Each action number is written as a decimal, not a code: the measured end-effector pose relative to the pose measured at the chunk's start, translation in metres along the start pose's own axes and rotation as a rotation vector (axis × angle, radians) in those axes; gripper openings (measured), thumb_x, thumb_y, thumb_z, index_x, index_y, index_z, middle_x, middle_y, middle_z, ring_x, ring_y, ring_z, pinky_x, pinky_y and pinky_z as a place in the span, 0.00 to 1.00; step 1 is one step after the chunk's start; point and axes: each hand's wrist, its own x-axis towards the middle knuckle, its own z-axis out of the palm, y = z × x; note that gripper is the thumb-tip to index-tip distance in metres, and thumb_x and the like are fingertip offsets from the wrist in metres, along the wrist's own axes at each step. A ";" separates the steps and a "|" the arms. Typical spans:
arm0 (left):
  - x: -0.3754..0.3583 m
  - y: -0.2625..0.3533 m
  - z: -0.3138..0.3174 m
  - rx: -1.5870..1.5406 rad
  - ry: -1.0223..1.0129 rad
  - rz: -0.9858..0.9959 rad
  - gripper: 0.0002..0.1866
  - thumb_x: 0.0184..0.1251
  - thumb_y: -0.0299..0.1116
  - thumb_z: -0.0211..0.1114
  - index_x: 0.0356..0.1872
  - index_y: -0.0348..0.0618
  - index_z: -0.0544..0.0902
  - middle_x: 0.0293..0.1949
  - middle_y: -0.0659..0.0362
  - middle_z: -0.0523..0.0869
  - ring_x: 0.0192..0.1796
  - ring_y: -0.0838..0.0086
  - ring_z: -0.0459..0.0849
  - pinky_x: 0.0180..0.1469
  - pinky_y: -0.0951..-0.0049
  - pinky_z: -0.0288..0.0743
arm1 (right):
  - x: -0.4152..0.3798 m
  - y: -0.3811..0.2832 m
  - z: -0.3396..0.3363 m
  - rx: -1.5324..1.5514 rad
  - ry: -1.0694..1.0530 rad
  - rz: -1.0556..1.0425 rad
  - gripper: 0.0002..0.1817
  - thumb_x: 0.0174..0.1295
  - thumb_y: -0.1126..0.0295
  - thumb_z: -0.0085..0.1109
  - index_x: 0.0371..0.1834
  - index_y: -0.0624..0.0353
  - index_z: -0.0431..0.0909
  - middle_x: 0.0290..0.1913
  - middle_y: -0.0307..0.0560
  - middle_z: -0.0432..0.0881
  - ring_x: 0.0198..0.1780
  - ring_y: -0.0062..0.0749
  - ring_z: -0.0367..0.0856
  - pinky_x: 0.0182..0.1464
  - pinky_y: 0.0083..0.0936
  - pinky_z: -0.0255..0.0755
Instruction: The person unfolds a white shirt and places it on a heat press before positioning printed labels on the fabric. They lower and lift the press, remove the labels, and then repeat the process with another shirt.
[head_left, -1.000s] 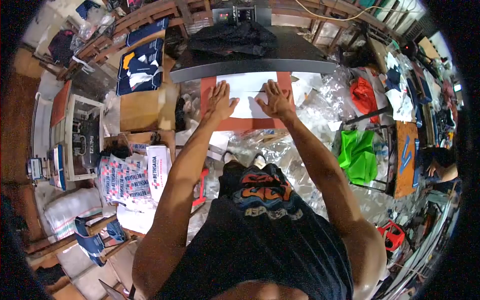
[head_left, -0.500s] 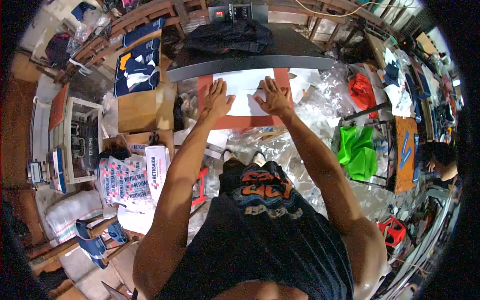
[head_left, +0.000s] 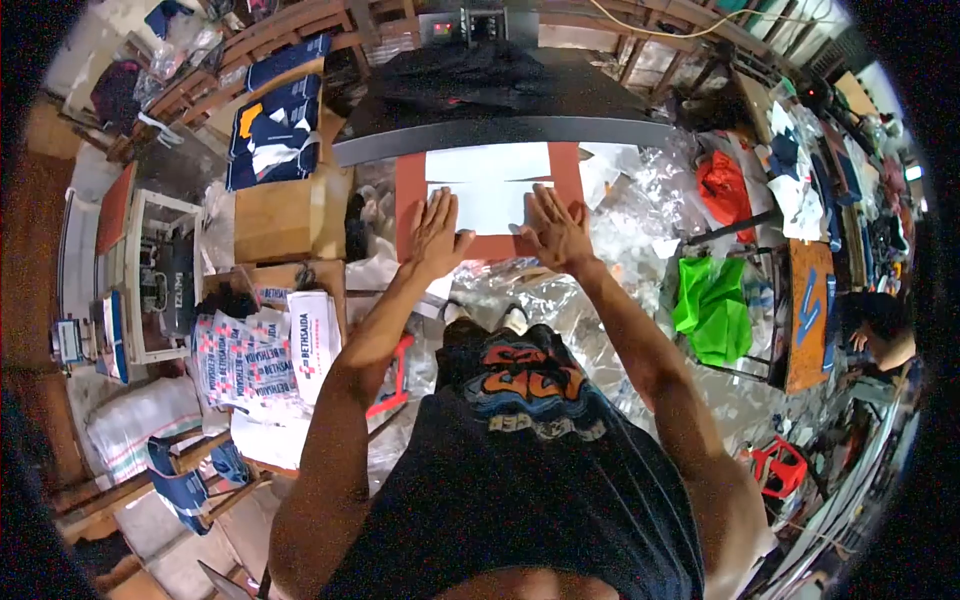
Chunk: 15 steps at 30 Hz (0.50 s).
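A reddish-brown pad (head_left: 408,170) juts out from under the front edge of a wide dark machine. On the pad lies white sheet material (head_left: 490,205), with a second white piece (head_left: 485,160) behind it; narrow slits part the two at left and right. My left hand (head_left: 436,238) rests flat on the left side of the nearer sheet, fingers stretched forward. On its right side lies my right hand (head_left: 556,235), fingers also extended and slightly apart. Neither hand grips anything.
Dark cloth (head_left: 450,75) is heaped on the machine's top (head_left: 590,100). Folded navy garments (head_left: 275,135) lie on a cardboard box (head_left: 285,215) at left. Printed plastic packs (head_left: 245,360) sit nearer. A green bag (head_left: 712,310) is at right; another person's arm (head_left: 890,350) shows at far right.
Both hands have slid back toward my body. The nearer white sheet has shifted slightly toward me, and more of the white piece behind it and the slits now shows.
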 end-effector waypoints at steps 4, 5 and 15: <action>-0.001 0.000 -0.002 0.001 -0.010 -0.020 0.43 0.79 0.59 0.44 0.80 0.32 0.55 0.83 0.45 0.50 0.85 0.57 0.46 0.84 0.53 0.35 | 0.001 0.004 0.006 -0.004 0.023 -0.018 0.39 0.77 0.39 0.38 0.84 0.48 0.52 0.87 0.44 0.45 0.86 0.44 0.45 0.73 0.76 0.39; -0.001 0.001 -0.002 0.021 -0.018 -0.027 0.43 0.79 0.59 0.44 0.80 0.32 0.55 0.83 0.45 0.50 0.85 0.58 0.46 0.84 0.54 0.35 | 0.003 0.005 0.008 -0.019 0.014 -0.021 0.38 0.77 0.40 0.37 0.84 0.48 0.52 0.87 0.44 0.44 0.86 0.44 0.44 0.73 0.77 0.39; -0.001 0.009 -0.005 0.033 -0.051 -0.080 0.44 0.79 0.61 0.42 0.81 0.34 0.51 0.84 0.45 0.46 0.86 0.57 0.43 0.84 0.54 0.36 | 0.005 0.008 0.009 0.033 -0.024 -0.035 0.39 0.77 0.40 0.37 0.85 0.50 0.51 0.87 0.46 0.42 0.86 0.45 0.42 0.73 0.75 0.40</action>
